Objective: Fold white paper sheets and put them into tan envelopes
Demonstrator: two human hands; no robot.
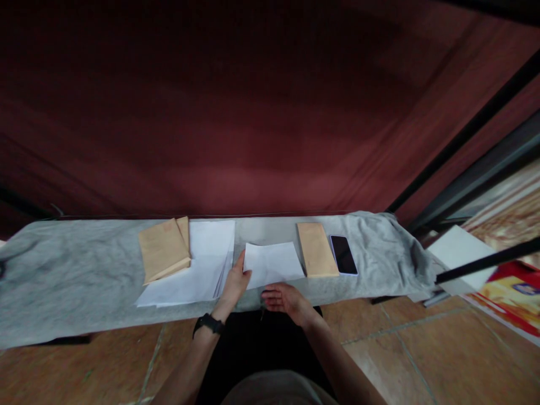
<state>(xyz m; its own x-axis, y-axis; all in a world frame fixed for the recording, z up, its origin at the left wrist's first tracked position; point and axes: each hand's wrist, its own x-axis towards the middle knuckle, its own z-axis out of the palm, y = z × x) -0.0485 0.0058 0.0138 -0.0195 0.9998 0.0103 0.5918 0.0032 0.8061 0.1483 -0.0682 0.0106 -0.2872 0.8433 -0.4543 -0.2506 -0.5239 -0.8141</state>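
Observation:
A white sheet of paper (274, 263) lies in front of me, apparently folded, on a grey cloth. My left hand (237, 279) is at its left edge, thumb and fingers closed on it. Just below the sheet's near edge is my right hand (286, 301), palm turned inward, fingers stretched out with nothing in them. To the left, a stack of larger white sheets (206, 247) has slightly fanned edges. Brown paper envelopes (163, 250) rest partly on that stack. Right of the folded sheet lies a long brown envelope (317, 250), or a pile of them.
A smartphone (344, 256) with a dark screen lies beside the long envelope. The grey cloth (84, 270) covers a narrow bench against a dark red panel (253, 140). Black metal bars (464, 140) and a white box (459, 250) stand at the right.

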